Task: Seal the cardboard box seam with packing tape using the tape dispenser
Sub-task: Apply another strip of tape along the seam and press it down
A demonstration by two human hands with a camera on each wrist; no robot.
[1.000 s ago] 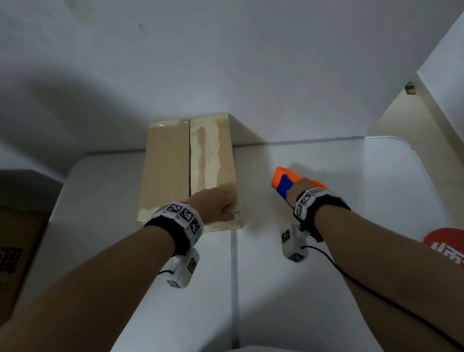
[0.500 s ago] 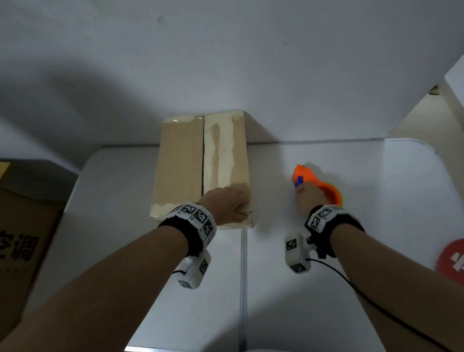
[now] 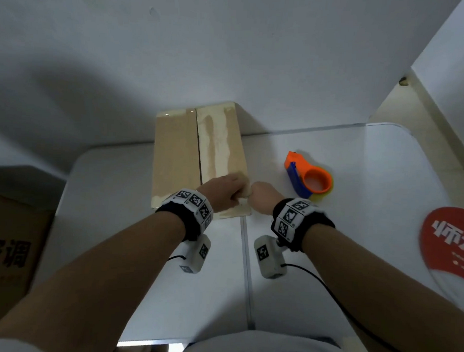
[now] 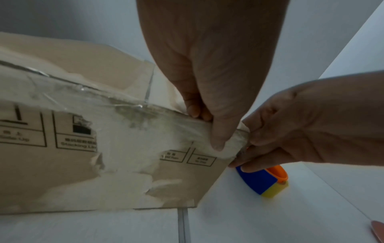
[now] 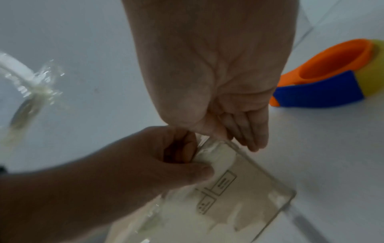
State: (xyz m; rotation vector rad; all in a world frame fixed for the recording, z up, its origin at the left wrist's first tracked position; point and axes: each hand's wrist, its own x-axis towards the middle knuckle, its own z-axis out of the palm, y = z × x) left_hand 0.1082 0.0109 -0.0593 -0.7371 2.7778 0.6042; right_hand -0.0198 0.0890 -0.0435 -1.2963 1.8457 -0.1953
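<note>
Cardboard, tan and scuffed, makes up the box (image 3: 199, 158), which stands on the white table (image 3: 356, 234) with its long axis running away from the person toward the wall (image 3: 230, 56). The open seam (image 3: 199, 145) follows that same line down the middle of the top, between the two flaps. Patches of torn, pale paper and old clear tape mark the top and the near side, where printed handling symbols show.

Both hands are together at the box's near right corner. The left hand (image 3: 225, 192) has its fingers curled over the top edge and its thumb pressed on the near face, gripping the cardboard. The right hand (image 3: 263, 199) touches the same corner from the right, fingers bent against it; whether it actually pinches the cardboard I cannot tell.

The tape dispenser (image 3: 309, 179), orange with a blue band and a yellow roll, lies on the table just right of the box, its narrow nose pointing away toward the wall and its round end nearer the person.

Half a second ago the right hand was on the dispenser; now it has let go and come across to the box, and the dispenser lies free. The left hand stays at the corner.
</note>
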